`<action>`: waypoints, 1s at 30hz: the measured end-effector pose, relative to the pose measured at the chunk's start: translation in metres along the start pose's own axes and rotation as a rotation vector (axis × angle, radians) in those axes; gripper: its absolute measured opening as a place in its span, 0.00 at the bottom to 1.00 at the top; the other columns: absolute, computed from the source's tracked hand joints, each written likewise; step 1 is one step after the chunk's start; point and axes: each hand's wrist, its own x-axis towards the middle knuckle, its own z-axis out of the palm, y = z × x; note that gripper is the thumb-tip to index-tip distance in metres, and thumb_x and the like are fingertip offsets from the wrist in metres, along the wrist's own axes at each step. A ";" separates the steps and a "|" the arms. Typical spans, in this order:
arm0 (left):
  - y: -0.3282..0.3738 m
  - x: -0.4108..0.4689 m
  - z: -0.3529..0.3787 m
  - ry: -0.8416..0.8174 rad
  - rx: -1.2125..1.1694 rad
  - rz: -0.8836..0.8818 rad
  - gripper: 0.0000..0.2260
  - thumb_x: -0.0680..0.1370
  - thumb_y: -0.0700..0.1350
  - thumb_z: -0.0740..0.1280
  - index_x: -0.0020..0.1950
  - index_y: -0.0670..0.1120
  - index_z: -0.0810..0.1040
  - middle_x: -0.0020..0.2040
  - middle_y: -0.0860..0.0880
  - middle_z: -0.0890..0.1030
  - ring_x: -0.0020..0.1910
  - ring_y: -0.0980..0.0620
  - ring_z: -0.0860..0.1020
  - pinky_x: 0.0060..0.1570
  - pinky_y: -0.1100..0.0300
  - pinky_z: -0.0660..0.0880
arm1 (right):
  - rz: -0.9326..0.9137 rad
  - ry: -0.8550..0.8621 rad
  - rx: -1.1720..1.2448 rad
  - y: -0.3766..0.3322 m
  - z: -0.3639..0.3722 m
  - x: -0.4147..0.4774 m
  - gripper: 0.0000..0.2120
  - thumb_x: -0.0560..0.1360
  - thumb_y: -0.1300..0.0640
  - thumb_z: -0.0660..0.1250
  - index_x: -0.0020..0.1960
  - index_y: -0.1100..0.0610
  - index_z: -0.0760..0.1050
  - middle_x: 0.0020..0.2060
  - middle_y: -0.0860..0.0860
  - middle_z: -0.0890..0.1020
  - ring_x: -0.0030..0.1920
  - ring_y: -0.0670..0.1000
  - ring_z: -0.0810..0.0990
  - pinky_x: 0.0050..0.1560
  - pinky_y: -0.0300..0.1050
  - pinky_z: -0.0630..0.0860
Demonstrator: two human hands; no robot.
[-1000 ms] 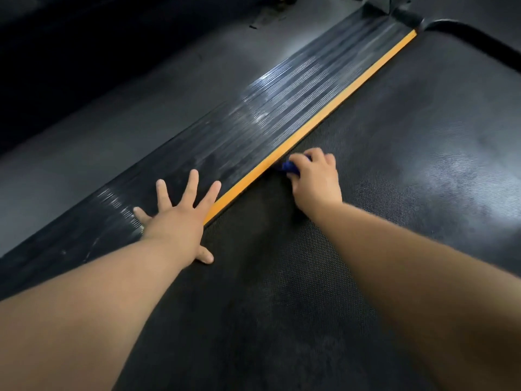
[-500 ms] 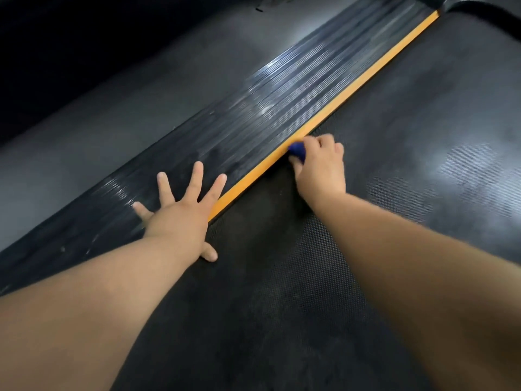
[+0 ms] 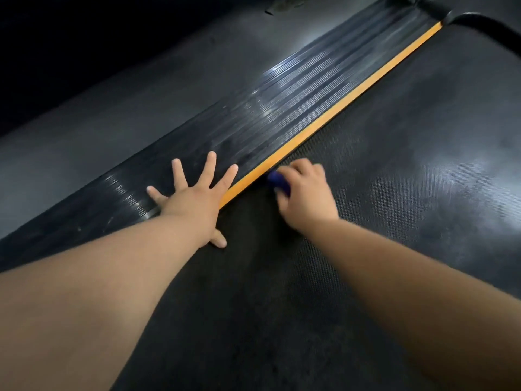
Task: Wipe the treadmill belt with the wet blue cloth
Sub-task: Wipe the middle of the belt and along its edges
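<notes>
Fingers splayed wide, the left hand presses flat on the ribbed side rail, thumb on the treadmill belt. The right hand grips the blue cloth on the belt beside the orange strip; beyond the strip, belt lies open.

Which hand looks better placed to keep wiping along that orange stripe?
The right hand. It is closed around the blue cloth on the belt beside the orange stripe. The left hand lies flat, fingers spread, on the ribbed side rail, apparently bracing, holding nothing.
</notes>
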 end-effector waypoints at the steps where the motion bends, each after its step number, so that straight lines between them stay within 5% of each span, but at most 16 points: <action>1: 0.000 0.000 -0.001 -0.002 0.002 0.006 0.61 0.63 0.59 0.78 0.69 0.66 0.25 0.69 0.56 0.21 0.72 0.32 0.31 0.63 0.23 0.51 | 0.124 0.030 -0.035 0.009 -0.003 0.015 0.17 0.73 0.54 0.67 0.60 0.56 0.76 0.56 0.56 0.74 0.55 0.61 0.69 0.56 0.54 0.72; 5: -0.012 -0.007 -0.006 -0.025 0.006 0.053 0.59 0.64 0.60 0.77 0.70 0.66 0.28 0.72 0.58 0.24 0.73 0.35 0.33 0.65 0.26 0.54 | 0.188 -0.025 -0.059 -0.006 -0.006 0.010 0.18 0.75 0.52 0.63 0.63 0.56 0.73 0.59 0.55 0.72 0.57 0.59 0.68 0.59 0.50 0.68; 11: -0.042 -0.042 0.017 -0.053 0.069 0.129 0.58 0.64 0.67 0.73 0.73 0.61 0.28 0.73 0.54 0.25 0.74 0.38 0.33 0.71 0.35 0.53 | -0.554 -0.223 -0.068 -0.029 -0.005 -0.065 0.19 0.72 0.50 0.62 0.59 0.58 0.76 0.55 0.56 0.77 0.50 0.60 0.74 0.50 0.54 0.75; 17: -0.037 -0.046 0.033 -0.009 0.104 0.064 0.61 0.63 0.66 0.75 0.71 0.60 0.24 0.71 0.54 0.23 0.74 0.38 0.32 0.71 0.34 0.51 | 0.046 -0.005 -0.104 -0.018 0.002 -0.017 0.17 0.73 0.53 0.66 0.59 0.58 0.76 0.55 0.55 0.75 0.54 0.61 0.69 0.54 0.56 0.72; 25: -0.034 -0.047 0.032 -0.007 0.079 0.049 0.61 0.64 0.64 0.75 0.70 0.60 0.24 0.70 0.54 0.21 0.73 0.38 0.31 0.71 0.34 0.49 | -0.540 -0.204 -0.093 0.000 -0.007 -0.064 0.19 0.73 0.48 0.62 0.59 0.57 0.76 0.54 0.54 0.79 0.48 0.59 0.75 0.49 0.53 0.74; 30: -0.035 -0.044 0.036 0.001 0.099 0.038 0.62 0.63 0.65 0.75 0.70 0.60 0.23 0.70 0.54 0.22 0.74 0.38 0.32 0.70 0.33 0.49 | 0.053 0.026 -0.098 0.020 -0.007 -0.022 0.17 0.74 0.51 0.64 0.60 0.58 0.74 0.56 0.56 0.75 0.55 0.62 0.69 0.56 0.56 0.70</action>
